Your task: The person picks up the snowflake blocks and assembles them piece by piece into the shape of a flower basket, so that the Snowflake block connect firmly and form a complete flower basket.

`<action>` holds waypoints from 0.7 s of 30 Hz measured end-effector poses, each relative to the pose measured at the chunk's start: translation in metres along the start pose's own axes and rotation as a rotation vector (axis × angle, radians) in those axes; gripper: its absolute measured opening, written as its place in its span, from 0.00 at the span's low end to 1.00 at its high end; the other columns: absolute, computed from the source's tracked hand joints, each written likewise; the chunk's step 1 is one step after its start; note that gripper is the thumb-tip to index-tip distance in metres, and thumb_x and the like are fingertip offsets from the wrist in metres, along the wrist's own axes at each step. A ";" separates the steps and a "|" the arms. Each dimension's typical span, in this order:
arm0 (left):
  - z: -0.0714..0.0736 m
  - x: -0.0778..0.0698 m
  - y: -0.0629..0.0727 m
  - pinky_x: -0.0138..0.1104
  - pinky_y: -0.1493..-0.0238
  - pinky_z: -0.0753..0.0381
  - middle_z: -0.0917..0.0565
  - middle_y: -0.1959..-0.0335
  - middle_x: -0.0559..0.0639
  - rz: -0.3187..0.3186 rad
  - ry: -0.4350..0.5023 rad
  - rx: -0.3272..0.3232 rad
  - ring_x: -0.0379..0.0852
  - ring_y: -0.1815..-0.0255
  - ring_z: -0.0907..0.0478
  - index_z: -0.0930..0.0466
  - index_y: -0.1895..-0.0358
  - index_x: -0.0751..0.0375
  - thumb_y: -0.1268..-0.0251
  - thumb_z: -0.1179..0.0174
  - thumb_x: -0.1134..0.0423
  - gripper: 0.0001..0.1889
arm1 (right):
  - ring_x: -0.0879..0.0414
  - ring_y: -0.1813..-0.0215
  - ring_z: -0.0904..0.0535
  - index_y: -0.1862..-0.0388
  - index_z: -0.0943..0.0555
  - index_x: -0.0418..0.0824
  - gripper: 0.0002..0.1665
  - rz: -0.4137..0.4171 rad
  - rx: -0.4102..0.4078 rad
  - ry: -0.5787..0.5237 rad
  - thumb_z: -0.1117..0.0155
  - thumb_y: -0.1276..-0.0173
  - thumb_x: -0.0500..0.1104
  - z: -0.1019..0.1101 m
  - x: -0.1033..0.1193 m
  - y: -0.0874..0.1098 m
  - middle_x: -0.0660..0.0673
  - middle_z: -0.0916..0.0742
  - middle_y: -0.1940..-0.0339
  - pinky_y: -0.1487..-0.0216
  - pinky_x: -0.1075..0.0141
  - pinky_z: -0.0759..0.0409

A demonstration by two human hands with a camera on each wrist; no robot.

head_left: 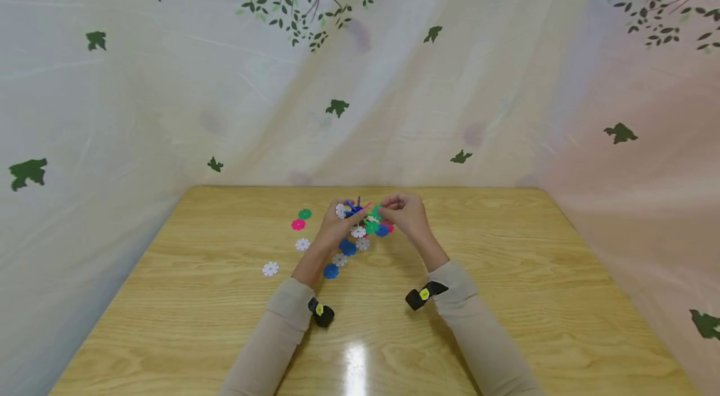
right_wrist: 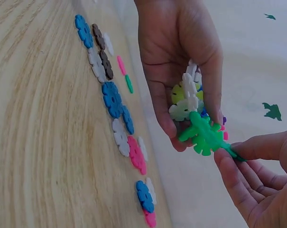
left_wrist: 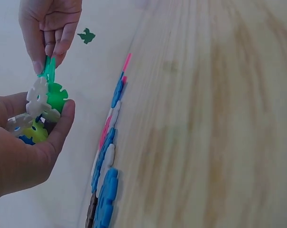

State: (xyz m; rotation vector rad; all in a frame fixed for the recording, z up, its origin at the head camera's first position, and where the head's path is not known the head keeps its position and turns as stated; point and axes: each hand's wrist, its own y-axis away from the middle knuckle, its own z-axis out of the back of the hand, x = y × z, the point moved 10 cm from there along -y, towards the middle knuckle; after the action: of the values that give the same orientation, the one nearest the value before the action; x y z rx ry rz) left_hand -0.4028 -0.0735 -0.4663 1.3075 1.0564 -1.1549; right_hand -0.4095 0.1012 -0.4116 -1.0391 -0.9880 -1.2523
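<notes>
My left hand (head_left: 335, 226) holds a cluster of joined plastic snowflake discs above the far part of the table. White discs (left_wrist: 37, 97), a yellow disc (left_wrist: 38, 132) and green ones show in the cluster, with blue and pink pieces partly hidden by the fingers. On the other side, my right hand (head_left: 409, 218) pinches a green disc (right_wrist: 233, 151) between thumb and fingertips. That disc meets another green disc (right_wrist: 207, 137) at the cluster's end, edge to edge in the right wrist view.
Loose snowflake discs lie under and left of the hands: a pink disc (head_left: 298, 224), a green disc (head_left: 305, 213), a white disc (head_left: 270, 269), a blue disc (head_left: 330, 271) and several more. A leaf-printed cloth (head_left: 394, 133) hangs behind the wooden table (head_left: 534, 290).
</notes>
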 end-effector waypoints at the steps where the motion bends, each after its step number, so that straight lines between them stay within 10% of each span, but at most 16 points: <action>1: 0.000 0.001 0.000 0.39 0.58 0.19 0.23 0.43 0.57 0.002 -0.003 -0.005 0.48 0.53 0.23 0.33 0.38 0.57 0.30 0.34 0.53 0.25 | 0.35 0.63 0.12 0.61 0.16 0.28 0.07 0.000 -0.008 -0.003 0.29 0.36 0.31 0.000 -0.001 0.000 0.46 0.14 0.74 0.56 0.46 0.12; 7: 0.000 -0.003 0.000 0.35 0.57 0.22 0.25 0.43 0.57 -0.022 -0.002 -0.048 0.48 0.52 0.25 0.33 0.37 0.57 0.30 0.34 0.54 0.26 | 0.51 0.74 0.12 0.62 0.17 0.26 0.08 0.003 -0.034 -0.047 0.28 0.38 0.29 -0.002 -0.003 -0.002 0.44 0.14 0.74 0.60 0.50 0.11; 21: 0.002 -0.012 -0.001 0.45 0.37 0.22 0.24 0.36 0.61 -0.043 0.000 -0.108 0.56 0.37 0.25 0.32 0.32 0.62 0.31 0.32 0.58 0.29 | 0.54 0.75 0.13 0.64 0.16 0.28 0.08 0.047 -0.122 -0.111 0.26 0.39 0.31 0.002 0.001 0.003 0.40 0.11 0.73 0.61 0.48 0.11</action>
State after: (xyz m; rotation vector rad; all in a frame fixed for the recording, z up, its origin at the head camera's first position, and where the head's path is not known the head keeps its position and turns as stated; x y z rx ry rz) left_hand -0.4054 -0.0754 -0.4543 1.2056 1.1355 -1.1145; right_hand -0.4069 0.1030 -0.4107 -1.2315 -0.9750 -1.2387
